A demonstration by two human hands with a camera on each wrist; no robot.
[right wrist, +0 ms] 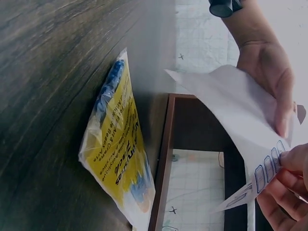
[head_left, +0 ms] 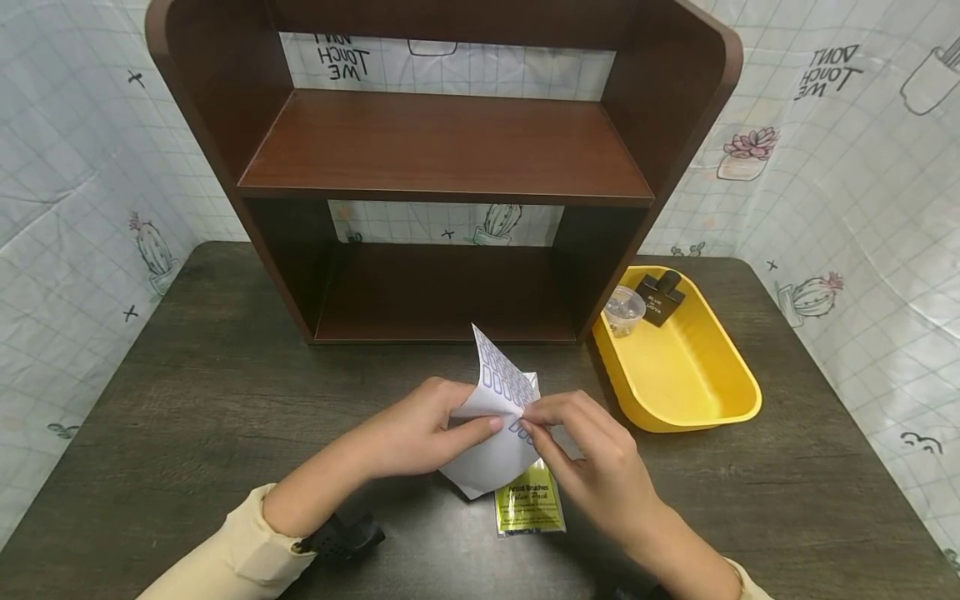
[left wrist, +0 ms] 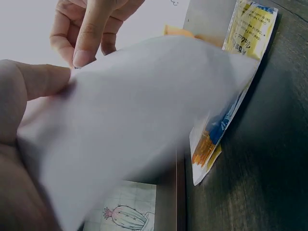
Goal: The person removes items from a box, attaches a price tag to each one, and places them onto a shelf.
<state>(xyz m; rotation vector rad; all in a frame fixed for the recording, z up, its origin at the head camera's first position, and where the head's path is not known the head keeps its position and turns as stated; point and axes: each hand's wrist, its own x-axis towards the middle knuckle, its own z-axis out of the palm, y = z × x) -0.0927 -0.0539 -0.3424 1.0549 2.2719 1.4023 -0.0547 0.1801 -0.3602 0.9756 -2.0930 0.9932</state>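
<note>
Both hands are engaged on one white sheet point(head_left: 480, 462) printed with rows of blue-outlined rectangles. The sheet is held up above the dark tabletop point(head_left: 187, 417), in front of the brown shelf point(head_left: 450, 146).

Left hand point(head_left: 438, 433): the sheet is gripped at its left side, with the thumb laid across the near face; the fingers are mostly hidden behind the paper. The larger plain part of the sheet hangs below and beside this thumb.

Right hand point(head_left: 592, 454): the sheet is pinched between thumb and forefinger at a bend, right beside the printed rectangles. The two thumbs are near each other, with a short stretch of paper between them. Above the pinch, a printed corner is turned upward to a point. Whether a single rectangle has been lifted cannot be told.

A packet point(right wrist: 120, 139) with a yellow label reading "Artist Brushes" is seen lying on the tabletop below the sheet, untouched by either hand; in the head view it is partly covered by the paper.

To the right of the shelf, a yellow tray point(head_left: 701, 358) is noted, in which a black bottle point(head_left: 660, 302) and a small clear tub point(head_left: 624, 308) are contained.
</note>
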